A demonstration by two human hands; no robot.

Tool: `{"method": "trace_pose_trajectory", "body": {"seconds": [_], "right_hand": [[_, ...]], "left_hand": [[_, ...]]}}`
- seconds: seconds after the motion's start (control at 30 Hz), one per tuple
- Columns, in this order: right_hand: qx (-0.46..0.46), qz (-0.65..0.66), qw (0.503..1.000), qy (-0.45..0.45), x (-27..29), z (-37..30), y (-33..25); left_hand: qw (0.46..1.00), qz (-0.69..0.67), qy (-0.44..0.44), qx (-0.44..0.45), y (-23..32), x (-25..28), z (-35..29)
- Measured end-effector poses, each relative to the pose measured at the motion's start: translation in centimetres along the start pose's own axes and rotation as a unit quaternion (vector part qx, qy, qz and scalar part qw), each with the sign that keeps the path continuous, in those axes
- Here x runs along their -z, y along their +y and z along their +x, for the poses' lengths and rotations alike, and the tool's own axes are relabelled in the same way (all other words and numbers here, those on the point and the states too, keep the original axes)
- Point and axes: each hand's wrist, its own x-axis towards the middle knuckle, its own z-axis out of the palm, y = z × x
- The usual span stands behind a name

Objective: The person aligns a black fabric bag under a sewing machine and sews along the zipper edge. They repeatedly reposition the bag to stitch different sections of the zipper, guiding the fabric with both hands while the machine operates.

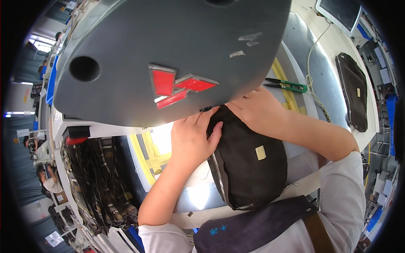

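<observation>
A black fabric pouch [253, 177] with a silver zipper [218, 170] along its left edge and a small pale tag [260, 153] lies in front of me. Its far end runs in under the grey head of a sewing machine [126, 88]. My left hand [192, 137] grips the zipper-side edge near that end, thumb over the fabric, fingertips partly covered by the machine head. Closed on the right edge of the same end is my right hand [261, 110], its fingers bent on the cloth and partly hidden. The needle area is out of sight behind the machine head.
Green-handled thread snips [291, 86] lie beyond my right hand, beside a twisted cord [311, 80]. Another dark zippered pouch [353, 90] sits at the far right. A pile of dark fabric pieces [95, 181] hangs at the left. Yellow tape [145, 162] marks the worktop.
</observation>
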Motion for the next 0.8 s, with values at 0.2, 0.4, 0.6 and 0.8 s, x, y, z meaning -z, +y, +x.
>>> {"method": "trace_pose_trajectory", "body": {"seconds": [0.2,0.4,0.6,0.8], "right_hand": [[-0.002,-0.01,1.0,0.001,-0.1,-0.2,-0.2],[-0.007,-0.002,1.0,0.01,-0.3,-0.2,-0.3],[0.009,0.0,1.0,-0.003,-0.4,0.1,-0.2],[0.017,0.0,1.0,-0.009,-0.2,0.0,0.0]], "left_hand": [[0.999,0.036,-0.013,-0.011,0.3,0.3,-0.1],[0.996,0.079,-0.006,-0.041,0.6,0.2,0.1],[0.994,0.093,0.002,-0.057,1.0,0.0,0.1],[0.997,0.064,0.001,-0.038,0.9,0.2,0.1]]}}
